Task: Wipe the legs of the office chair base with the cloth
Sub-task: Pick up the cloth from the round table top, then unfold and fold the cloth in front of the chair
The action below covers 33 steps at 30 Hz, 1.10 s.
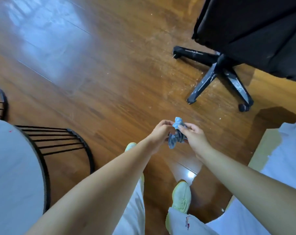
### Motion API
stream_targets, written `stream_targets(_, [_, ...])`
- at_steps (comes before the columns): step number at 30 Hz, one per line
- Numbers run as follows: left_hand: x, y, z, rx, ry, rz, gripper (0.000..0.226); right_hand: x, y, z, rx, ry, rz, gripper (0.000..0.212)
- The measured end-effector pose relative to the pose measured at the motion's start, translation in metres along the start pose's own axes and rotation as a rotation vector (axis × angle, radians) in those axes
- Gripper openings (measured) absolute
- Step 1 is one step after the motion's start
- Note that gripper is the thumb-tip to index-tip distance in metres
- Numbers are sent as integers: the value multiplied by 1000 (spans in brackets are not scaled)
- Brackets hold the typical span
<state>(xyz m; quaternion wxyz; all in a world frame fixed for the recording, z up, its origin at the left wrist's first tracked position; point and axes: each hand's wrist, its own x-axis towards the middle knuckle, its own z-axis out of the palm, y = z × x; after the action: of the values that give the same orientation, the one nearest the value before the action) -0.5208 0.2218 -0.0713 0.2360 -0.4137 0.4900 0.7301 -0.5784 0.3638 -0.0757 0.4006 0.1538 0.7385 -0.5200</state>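
Note:
A crumpled blue patterned cloth (177, 133) is held between both hands at the centre of the view, above the wooden floor. My left hand (159, 133) pinches its left side and my right hand (194, 134) grips its right side. The black office chair base (218, 65) stands at the upper right, well beyond my hands. Three of its legs show: one pointing left (193, 53), one toward me (203, 83) and one to the right (237, 85). The two nearer legs carry pale dusty smears. The black seat (254, 31) hides the rest of the base.
A round white table with a black wire frame (47, 146) stands at the left. A white and pale yellow surface (279, 150) lies at the right. Pale crumbs dot the wooden floor (110, 73) near the chair. My yellow-green shoes (182, 195) are below my hands.

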Motion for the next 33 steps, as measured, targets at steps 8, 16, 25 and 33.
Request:
stream_targets(8, [118,43,12,143,-77,-63,55,90,-20,-28,-82,86,-40,17])
stream_targets(16, [278,51,30,442,-227,37,51,236,27,-52,142,131,-146,31])
stream_targets(25, [421,19,78,613,-386,319,73,364,43,-145,60,-64,-215,43])
stream_targets(33, [451,42,106,873,-410,540,23,397,23,-202,-147,-183,-294,30])
